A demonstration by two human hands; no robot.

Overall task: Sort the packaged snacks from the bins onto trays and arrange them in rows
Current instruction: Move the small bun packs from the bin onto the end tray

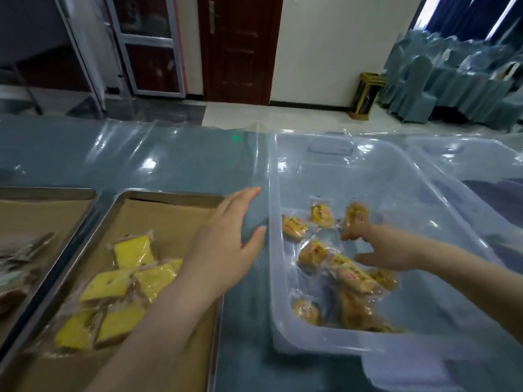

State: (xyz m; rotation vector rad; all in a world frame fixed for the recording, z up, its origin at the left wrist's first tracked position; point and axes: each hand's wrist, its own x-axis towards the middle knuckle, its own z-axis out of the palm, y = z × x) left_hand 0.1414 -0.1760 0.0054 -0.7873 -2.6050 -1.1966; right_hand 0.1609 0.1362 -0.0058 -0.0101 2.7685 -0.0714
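Note:
A clear plastic bin (396,171) stands on the table at the right and holds several golden-brown packaged snacks (312,254). My right hand (387,250) is inside the bin just above them, fingers spread and lightly bent, gripping nothing that I can see. My left hand (226,239) hovers with straight fingers over the right edge of a metal tray (169,198) lined with brown paper. Several yellow packaged cakes (133,251) lie in a loose cluster on that tray, to the left of my forearm.
A second paper-lined tray (45,192) sits at the far left with a few dark packets. Another clear bin (481,154) stands behind the first at the right. The table has a blue cloth under clear plastic (169,154). Covered chairs stand far right.

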